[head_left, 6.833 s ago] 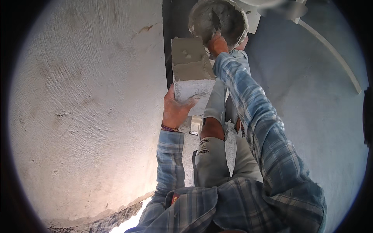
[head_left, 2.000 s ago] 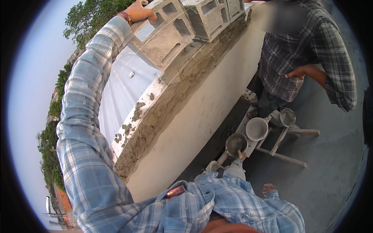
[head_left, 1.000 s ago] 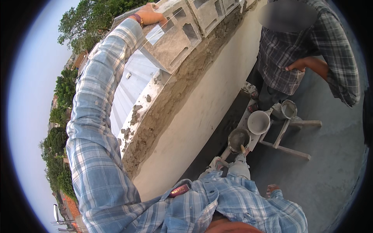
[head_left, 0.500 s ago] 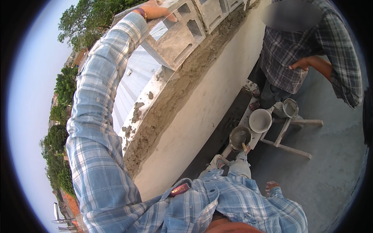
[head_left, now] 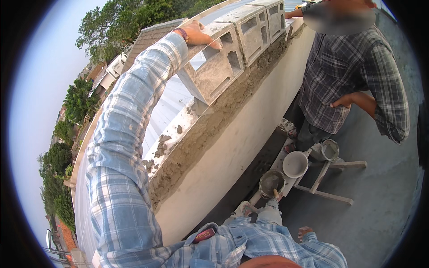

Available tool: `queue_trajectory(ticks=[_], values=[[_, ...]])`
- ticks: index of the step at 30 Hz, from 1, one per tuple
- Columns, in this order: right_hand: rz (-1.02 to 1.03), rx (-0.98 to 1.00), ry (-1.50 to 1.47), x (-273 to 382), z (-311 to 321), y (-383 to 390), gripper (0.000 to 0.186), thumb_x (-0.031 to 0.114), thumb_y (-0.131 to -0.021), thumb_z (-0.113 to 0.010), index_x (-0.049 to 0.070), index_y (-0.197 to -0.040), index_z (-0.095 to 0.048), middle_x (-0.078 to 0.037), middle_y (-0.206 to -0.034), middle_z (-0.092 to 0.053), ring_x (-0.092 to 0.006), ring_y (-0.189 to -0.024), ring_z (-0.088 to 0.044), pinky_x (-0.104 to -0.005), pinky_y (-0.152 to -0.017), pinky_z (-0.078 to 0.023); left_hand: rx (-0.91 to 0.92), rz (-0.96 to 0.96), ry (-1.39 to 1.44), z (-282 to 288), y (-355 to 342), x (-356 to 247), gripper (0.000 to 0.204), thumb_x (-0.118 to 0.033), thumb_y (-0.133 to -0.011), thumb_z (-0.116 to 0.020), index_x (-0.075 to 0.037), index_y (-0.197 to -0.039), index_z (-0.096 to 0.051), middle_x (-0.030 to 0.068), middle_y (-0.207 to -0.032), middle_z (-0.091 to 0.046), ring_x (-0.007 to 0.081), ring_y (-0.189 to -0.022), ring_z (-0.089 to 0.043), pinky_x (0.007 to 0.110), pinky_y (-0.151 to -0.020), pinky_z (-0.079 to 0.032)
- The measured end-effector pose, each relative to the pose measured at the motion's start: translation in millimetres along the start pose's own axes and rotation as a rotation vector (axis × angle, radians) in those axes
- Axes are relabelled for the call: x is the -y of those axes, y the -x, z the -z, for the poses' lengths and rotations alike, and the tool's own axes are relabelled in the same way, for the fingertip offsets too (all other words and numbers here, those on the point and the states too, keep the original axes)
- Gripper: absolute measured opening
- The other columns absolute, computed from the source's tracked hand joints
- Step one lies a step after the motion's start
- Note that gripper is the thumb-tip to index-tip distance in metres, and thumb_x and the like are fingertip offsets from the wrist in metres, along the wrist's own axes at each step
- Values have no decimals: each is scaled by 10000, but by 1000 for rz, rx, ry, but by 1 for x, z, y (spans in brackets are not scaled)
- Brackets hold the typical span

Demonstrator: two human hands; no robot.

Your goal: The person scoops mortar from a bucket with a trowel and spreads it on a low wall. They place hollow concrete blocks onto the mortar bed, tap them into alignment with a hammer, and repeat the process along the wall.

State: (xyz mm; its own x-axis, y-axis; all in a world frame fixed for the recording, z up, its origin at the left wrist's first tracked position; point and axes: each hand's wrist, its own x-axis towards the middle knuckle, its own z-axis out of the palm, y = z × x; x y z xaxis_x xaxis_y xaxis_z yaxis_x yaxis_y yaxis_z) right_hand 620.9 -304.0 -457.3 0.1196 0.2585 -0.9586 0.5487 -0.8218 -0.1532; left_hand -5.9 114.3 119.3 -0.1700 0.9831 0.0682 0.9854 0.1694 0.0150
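Observation:
My left hand (head_left: 200,35) grips the upper edge of the nearest hollow concrete block (head_left: 203,80), its thumb against the holed face and its fingers over the top. That block stands in wet mortar (head_left: 210,118) on top of a pale wall (head_left: 223,154), at the end of a row beside a second block (head_left: 254,29). Low in the view, my right hand (head_left: 305,232) hangs beside my body, its fingers curled and apparently holding nothing.
A co-worker in a dark plaid shirt (head_left: 333,76) stands at the right, one hand near the far blocks. Below are a mortar bucket (head_left: 262,188), a pale basin (head_left: 295,163) and another bucket (head_left: 330,149) on a wooden trestle (head_left: 319,178). Metal roofing (head_left: 167,111) lies beyond the wall.
The view has shifted, so the blocks sit lower and farther right, and more of the row and co-worker shows. My left hand remains on the same block; my right still hangs low.

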Motion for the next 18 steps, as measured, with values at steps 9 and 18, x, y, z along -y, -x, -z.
queue_trajectory(ticks=[9,18], values=[[125,-54,-47,4,-7,-37,358,240,-931,-565,25,-1215,-593,-141,-1045,-689,-266,-850,-705,-398,-658,-584,-10,-32,-22,2,2,4,1202,-660,-499,-845,-2,-1393,-383,268,-1325,-501,369,-1226,-521,394,-1059,-392],[240,-100,14,55,-7,-37,353,215,-884,-614,22,-1180,-623,-140,-963,-708,-235,-806,-712,-368,-666,-585,-40,-41,-87,5,-10,10,1040,-649,-540,-799,60,-1265,-566,228,-1311,-564,329,-1202,-555,386,-1021,-428]])
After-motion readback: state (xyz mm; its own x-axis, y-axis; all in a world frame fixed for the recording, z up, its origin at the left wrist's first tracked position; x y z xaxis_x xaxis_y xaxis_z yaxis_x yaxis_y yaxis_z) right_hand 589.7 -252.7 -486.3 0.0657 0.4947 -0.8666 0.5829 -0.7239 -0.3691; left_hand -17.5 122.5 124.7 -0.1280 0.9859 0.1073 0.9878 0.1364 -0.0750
